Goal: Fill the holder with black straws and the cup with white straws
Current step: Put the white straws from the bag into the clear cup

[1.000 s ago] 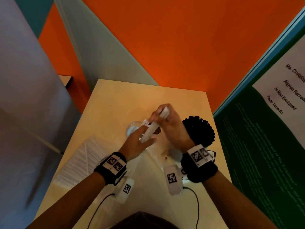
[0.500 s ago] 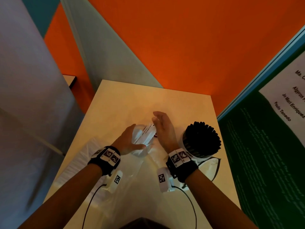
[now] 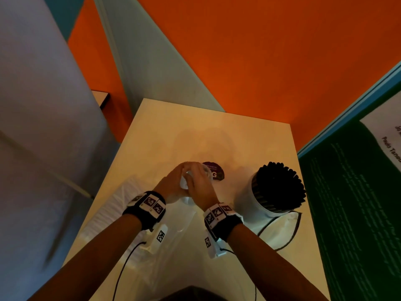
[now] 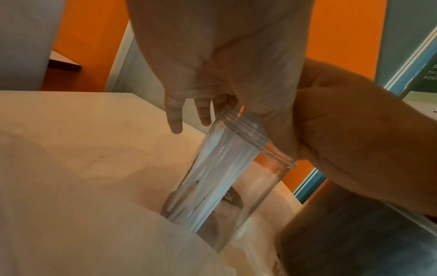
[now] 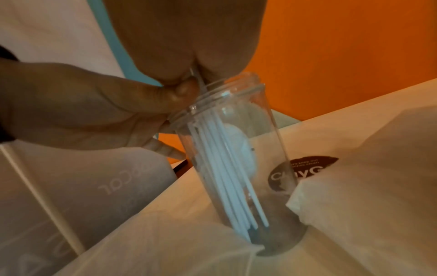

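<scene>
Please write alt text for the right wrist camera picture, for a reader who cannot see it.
A clear plastic cup stands on a pale table with a bunch of white straws leaning inside it. Two hands meet at its rim: the right hand above it and the left hand beside it. A round dark sticker lies on the table behind the cup.
</scene>
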Tool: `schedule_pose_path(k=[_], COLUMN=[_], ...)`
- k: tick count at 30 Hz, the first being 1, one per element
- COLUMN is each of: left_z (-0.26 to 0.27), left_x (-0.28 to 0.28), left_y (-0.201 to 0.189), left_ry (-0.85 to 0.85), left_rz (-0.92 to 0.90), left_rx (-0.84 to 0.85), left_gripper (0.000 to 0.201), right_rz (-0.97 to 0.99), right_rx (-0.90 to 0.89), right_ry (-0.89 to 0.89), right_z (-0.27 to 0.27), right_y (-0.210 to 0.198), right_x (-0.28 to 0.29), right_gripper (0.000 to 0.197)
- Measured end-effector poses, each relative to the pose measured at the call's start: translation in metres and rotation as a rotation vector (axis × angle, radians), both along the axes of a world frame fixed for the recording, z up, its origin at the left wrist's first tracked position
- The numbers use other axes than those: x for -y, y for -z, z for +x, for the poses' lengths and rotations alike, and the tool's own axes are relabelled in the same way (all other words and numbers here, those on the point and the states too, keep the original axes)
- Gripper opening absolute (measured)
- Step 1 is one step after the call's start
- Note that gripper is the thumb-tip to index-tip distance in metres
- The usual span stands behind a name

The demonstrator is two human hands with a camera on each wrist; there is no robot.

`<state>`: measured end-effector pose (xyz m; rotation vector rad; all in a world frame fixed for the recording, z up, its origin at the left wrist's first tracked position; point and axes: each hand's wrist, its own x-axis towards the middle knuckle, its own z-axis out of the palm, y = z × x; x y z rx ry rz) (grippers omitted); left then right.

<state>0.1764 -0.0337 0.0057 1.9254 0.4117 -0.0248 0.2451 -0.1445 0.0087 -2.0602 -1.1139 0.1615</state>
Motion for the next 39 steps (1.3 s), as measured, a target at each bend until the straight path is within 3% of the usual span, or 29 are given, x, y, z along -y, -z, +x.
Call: schedule_pose_path(k=[3, 7, 11, 13, 16, 20, 23, 26, 29, 34, 39], left_z=[0.001, 0.002, 0.004, 0.003, -0.01, -0.049, -0.08, -0.105, -0.117, -0.12, -0.121], left_x=[-0.002, -0.001, 0.0, -0.001, 0.0, 0.011, 0.028, 0.045, 0.052, 0.051, 0.04], left_y=[0.002, -0.001, -0.002, -0.002, -0.001, 0.002, 0.009, 0.024, 0.035, 0.028, 0.016], left_ry=[0.0, 0.015, 0.038, 0.037, -0.043, -0.117, 0.057, 0.263, 0.354, 0.333, 0.166], left_rz=[0.069, 0.078, 0.191, 0.21, 0.238, 0.419, 0.678, 0.831, 0.815, 0.792, 0.577], left_rx=[-0.103, -0.132, -0.167, -0.153, -0.085, -0.004, -0.088, -0.315, -0.479, -0.513, -0.437], left_gripper=[0.102, 0.114, 0.122, 0.13, 0.136, 0.116, 0.094, 0.09, 0.086, 0.041, 0.026], right_rz=[-0.013, 0.083, 0.089, 0.026, -0.113, -0.189, -0.176, -0.239, -0.191, -0.184, -0.623], right_rx=[-0.003, -0.223, 0.012, -0.097, -0.421, -0.514, -0.471, -0.419, -0.443, -0.612, -0.639], right_ry=[-0.074, 0.122, 0.215, 0.272, 0.309, 0.357, 0.425, 0.536, 0.564, 0.456, 0.232], right_z=[-0.002, 0.009, 0.022, 0.025, 0.028, 0.03, 0.032, 0.038, 0.038, 0.029, -0.006], right_y=[0.004, 0.001, 0.0, 0.004, 0.007, -0.002, -0.01, -0.014, -0.019, -0.019, -0.018], right_x=[0.01, 0.018, 0.025, 0.031, 0.04, 0.042, 0.042, 0.041, 0.041, 0.052, 0.074], right_gripper=[0.032, 0.03, 0.036, 0.045, 0.052, 0.031, 0.008, 0.009, 0.016, 0.031, 0.03])
